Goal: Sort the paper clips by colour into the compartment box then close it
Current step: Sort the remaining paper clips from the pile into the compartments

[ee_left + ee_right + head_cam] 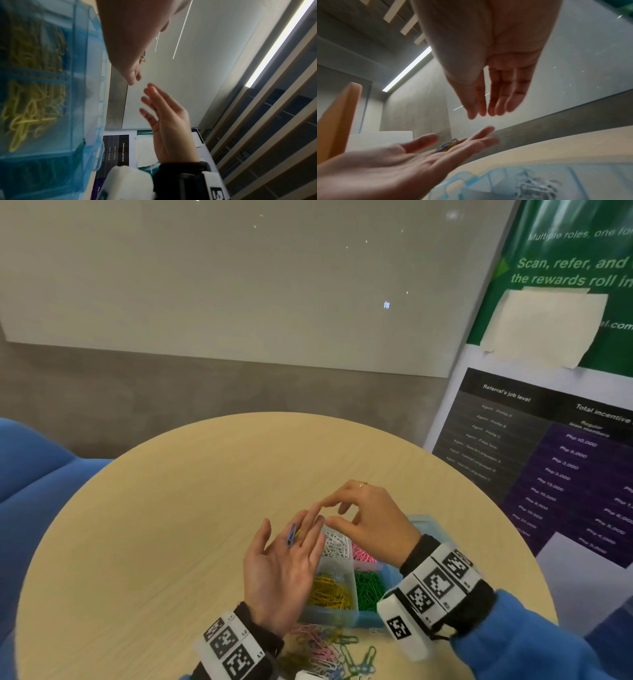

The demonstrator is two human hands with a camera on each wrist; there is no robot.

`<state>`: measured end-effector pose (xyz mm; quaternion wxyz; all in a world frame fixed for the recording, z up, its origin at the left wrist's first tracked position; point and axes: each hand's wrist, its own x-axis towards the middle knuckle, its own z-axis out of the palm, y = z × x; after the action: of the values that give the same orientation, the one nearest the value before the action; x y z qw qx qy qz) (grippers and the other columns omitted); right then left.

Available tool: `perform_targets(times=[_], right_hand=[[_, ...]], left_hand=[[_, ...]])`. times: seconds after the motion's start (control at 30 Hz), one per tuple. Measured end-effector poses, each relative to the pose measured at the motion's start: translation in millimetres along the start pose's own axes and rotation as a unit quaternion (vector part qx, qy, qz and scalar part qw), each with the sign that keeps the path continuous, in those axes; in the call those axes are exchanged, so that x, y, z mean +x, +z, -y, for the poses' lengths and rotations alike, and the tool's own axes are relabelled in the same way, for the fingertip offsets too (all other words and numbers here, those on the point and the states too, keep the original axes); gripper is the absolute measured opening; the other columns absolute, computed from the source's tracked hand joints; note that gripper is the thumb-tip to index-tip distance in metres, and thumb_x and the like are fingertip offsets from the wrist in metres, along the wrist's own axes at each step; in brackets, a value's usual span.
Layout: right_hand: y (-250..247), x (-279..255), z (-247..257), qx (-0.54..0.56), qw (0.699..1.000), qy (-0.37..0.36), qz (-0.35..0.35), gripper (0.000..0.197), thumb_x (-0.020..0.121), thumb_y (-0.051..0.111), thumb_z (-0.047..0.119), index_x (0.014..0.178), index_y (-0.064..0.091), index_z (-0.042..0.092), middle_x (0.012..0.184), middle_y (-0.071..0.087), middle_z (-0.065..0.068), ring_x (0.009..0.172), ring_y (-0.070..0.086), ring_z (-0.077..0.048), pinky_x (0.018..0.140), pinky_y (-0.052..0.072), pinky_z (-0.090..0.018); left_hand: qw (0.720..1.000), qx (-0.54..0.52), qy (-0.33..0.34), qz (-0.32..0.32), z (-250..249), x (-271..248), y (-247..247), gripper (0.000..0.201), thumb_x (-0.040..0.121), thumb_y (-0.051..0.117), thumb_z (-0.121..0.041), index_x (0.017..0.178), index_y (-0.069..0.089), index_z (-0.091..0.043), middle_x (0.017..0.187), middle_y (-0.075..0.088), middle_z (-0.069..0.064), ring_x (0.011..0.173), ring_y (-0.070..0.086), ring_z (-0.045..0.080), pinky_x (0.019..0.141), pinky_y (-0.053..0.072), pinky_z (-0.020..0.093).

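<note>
My left hand (pixel 287 559) is held palm up and open over the left edge of the translucent blue compartment box (pixel 329 616). A blue paper clip (pixel 292 534) and a yellow one beside it lie on its straight fingers; the right wrist view also shows these clips (pixel 447 145) on the left hand (pixel 402 162). My right hand (pixel 363 518) hovers above the box with its fingers relaxed and holds nothing, its fingertips close to the left hand's fingertips. In the box lie white clips (pixel 337 544), pink clips (pixel 363 554), yellow clips (pixel 330 590) and green clips (pixel 368 587).
A loose pile of mixed clips (pixel 325 652) lies on the round wooden table (pixel 171 508) near its front edge, just in front of the box. A blue seat (pixel 30 460) stands at the left and a poster board (pixel 548 440) at the right.
</note>
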<state>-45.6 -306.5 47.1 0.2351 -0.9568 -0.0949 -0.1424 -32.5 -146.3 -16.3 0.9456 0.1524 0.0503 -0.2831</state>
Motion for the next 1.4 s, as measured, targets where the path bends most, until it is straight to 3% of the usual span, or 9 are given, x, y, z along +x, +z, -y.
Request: perform_targets(times=[0.1,0.23,0.43,0.53,0.73,0.9,1.03,1.27,1.4], right_hand=[[9.6,1.1,9.6,0.044,0.994,-0.091,0.030,0.025,0.088,0.066,0.013,0.110,0.073,0.021,0.105,0.061,0.005,0.094,0.056,-0.002,0.080,0.044,-0.011],[19.2,2.1,11.9,0.009,0.988,-0.133,0.073,0.024,0.085,0.068,0.010,0.107,0.075,0.016,0.105,0.065,-0.001,0.097,0.060,-0.011,0.089,0.050,-0.026],[16.3,6.1,8.1,-0.019,0.985,-0.164,0.039,0.007,0.083,0.073,0.015,0.087,0.077,0.013,0.084,0.066,-0.002,0.072,0.062,-0.012,0.068,0.051,-0.025],[16.7,5.8,6.7,-0.036,0.987,-0.153,0.044,0.006,0.087,0.068,0.016,0.088,0.069,0.010,0.086,0.062,-0.003,0.074,0.058,-0.014,0.069,0.047,-0.026],[14.9,-2.7,7.3,-0.046,0.988,-0.124,0.079,0.007,0.097,0.052,0.011,0.097,0.058,0.006,0.095,0.052,-0.002,0.078,0.044,-0.007,0.073,0.037,-0.020],[-2.5,-13.7,5.5,0.052,0.995,-0.057,0.065,0.004,0.087,0.066,0.014,0.083,0.064,0.013,0.076,0.058,0.009,0.068,0.052,-0.004,0.064,0.041,-0.013],[-4.3,-12.8,2.9,0.109,0.990,0.030,0.078,0.008,0.079,0.079,0.021,0.077,0.074,0.016,0.072,0.070,0.004,0.063,0.059,0.000,0.062,0.047,-0.014],[-3.8,8.0,9.8,0.064,0.994,0.087,0.008,0.020,0.085,0.073,0.028,0.102,0.076,0.020,0.090,0.074,0.008,0.075,0.065,-0.002,0.075,0.050,-0.014],[-26.7,-11.5,16.9,0.048,0.996,0.077,-0.022,0.015,0.087,0.070,0.031,0.097,0.077,0.022,0.085,0.073,0.011,0.070,0.064,0.000,0.073,0.050,-0.014]], left_hand=[[0.999,0.015,-0.019,0.022,2.3,-1.4,0.0,0.064,0.098,0.038,-0.046,0.144,0.040,-0.001,0.140,0.052,0.024,0.133,0.048,0.034,0.117,0.028,0.043],[0.998,0.044,-0.036,0.023,4.9,-3.0,0.3,0.072,0.097,0.039,-0.050,0.146,0.036,0.003,0.154,0.034,0.017,0.146,0.027,0.024,0.123,0.013,0.035],[0.996,0.005,-0.073,0.042,7.4,-6.3,2.4,0.070,0.101,0.035,-0.048,0.138,0.045,0.011,0.144,0.044,0.020,0.142,0.036,0.026,0.122,0.019,0.037],[0.995,-0.014,-0.081,0.051,8.6,-5.0,2.6,0.065,0.100,0.038,-0.041,0.146,0.033,0.005,0.146,0.041,0.019,0.142,0.035,0.026,0.121,0.020,0.037],[0.997,-0.017,-0.058,0.057,6.4,-1.7,0.0,0.059,0.098,0.041,-0.042,0.143,0.040,-0.004,0.144,0.045,0.023,0.139,0.040,0.033,0.121,0.020,0.044],[0.995,-0.035,0.095,0.027,-3.4,0.3,-0.8,0.051,0.095,0.041,-0.038,0.141,0.047,-0.015,0.134,0.059,0.019,0.130,0.052,0.033,0.117,0.027,0.045],[0.990,-0.058,0.124,0.028,-10.7,-0.7,-0.9,0.049,0.096,0.038,-0.037,0.139,0.050,-0.015,0.132,0.061,0.016,0.132,0.050,0.031,0.117,0.026,0.043],[0.993,-0.068,0.094,0.035,-11.2,-0.4,4.6,0.049,0.097,0.037,-0.038,0.138,0.051,-0.014,0.132,0.061,0.016,0.131,0.050,0.032,0.117,0.027,0.044],[0.995,-0.069,0.049,0.055,-11.5,-1.8,3.9,0.051,0.094,0.041,-0.041,0.135,0.055,-0.014,0.131,0.062,0.008,0.123,0.058,0.028,0.111,0.035,0.038]])
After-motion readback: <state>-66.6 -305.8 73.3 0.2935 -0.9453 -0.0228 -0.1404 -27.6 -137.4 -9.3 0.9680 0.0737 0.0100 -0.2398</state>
